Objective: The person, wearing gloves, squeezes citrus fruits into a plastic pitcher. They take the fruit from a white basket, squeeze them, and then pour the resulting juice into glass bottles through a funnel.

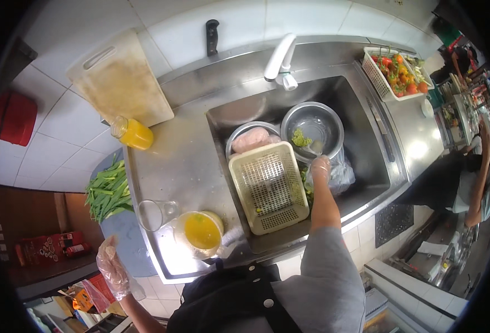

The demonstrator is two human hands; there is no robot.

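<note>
Now the right arm reaches straight over the near edge of the sink (365, 150), gloved right hand (320, 166) at the near rim of the metal bowl (327, 117) inside it; clamped or merely resting, can't tell! Well left of the sink, the gloved left hand (113, 269) points forward, fingers apart or together unclear.
</note>
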